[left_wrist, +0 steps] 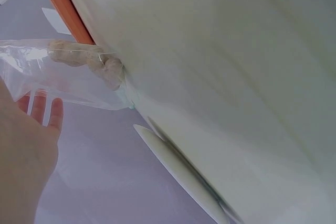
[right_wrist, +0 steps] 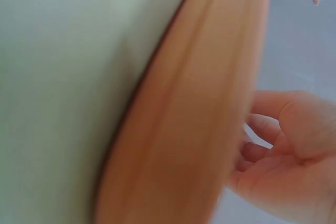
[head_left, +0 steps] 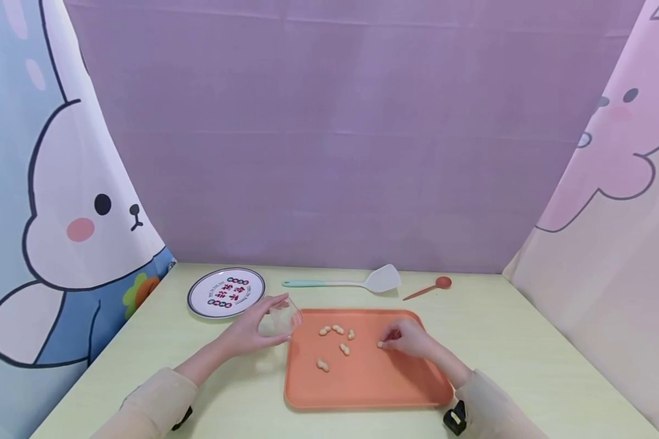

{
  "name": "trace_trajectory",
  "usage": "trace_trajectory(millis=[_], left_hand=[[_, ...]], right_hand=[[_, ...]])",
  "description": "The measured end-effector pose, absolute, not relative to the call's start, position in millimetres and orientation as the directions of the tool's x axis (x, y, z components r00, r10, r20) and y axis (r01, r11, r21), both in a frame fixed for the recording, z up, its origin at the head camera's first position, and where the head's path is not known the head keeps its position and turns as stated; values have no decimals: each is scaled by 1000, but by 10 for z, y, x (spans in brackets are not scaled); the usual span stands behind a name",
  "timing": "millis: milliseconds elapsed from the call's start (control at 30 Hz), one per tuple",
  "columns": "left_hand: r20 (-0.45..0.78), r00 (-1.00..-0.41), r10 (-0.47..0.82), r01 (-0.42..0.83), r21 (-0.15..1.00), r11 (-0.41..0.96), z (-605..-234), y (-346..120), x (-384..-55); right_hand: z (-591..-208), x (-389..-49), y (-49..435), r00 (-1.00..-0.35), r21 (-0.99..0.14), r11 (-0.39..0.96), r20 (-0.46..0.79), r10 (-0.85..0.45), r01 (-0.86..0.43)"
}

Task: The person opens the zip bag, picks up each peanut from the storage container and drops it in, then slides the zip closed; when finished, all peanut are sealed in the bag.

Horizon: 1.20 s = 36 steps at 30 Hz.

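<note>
Fingers of the right hand pinched on one peanut over the orange tray. Left hand: fingers clamped round a clear container by the tray's left edge, peanuts inside. Five loose peanuts on the tray, mostly left half. Worktop behind: plate near left hand, spatula, red spoon to its right.

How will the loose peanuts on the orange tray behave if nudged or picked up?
The peanuts look rounded but narrow-waisted, so probably a crooked wobble rather than a clean roll. They're small beside the right hand, so likely light. The raised rim of the orange tray should stop strays.
</note>
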<state>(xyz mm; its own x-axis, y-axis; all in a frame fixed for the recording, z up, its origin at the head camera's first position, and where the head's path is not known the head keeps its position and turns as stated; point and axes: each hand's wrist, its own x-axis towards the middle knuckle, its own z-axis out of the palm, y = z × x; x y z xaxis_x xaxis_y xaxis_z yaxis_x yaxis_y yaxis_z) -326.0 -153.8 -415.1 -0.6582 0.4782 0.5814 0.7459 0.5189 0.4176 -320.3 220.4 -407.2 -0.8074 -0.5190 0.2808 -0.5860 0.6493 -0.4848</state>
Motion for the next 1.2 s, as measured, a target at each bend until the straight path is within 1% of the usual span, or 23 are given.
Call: trace_trajectory(millis=[167, 267, 500, 733, 1067, 1200], left_hand=[[579, -662, 476, 743, 426, 516, -4144, -1536, -3256], [575, -665, 477, 741, 429, 516, -4152, -1540, -3263], [565, -670, 482, 738, 433, 518, -4163, -1554, -3275], [579, -660, 478, 744, 417, 522, -4144, -1552, -3274], [559, -678, 478, 731, 437, 524, -4177, -1557, -3289], [553, -680, 482, 729, 437, 527, -4185, -1556, -3295]], right_hand=[[-4099, -3213, 2211, -837, -542, 649, 233, -495, -534], [-4101, -3210, 2219, -844, -561, 647, 207, -495, -516], [-4080, -3191, 2252, -819, -539, 633, 225, -529, -556], [-4049, -3186, 2267, -822, -551, 632, 202, -533, -545], [-4045, -3149, 2274, -826, -563, 634, 179, -534, -531], [-4038, -3137, 2291, -840, -568, 649, 154, -520, -506]])
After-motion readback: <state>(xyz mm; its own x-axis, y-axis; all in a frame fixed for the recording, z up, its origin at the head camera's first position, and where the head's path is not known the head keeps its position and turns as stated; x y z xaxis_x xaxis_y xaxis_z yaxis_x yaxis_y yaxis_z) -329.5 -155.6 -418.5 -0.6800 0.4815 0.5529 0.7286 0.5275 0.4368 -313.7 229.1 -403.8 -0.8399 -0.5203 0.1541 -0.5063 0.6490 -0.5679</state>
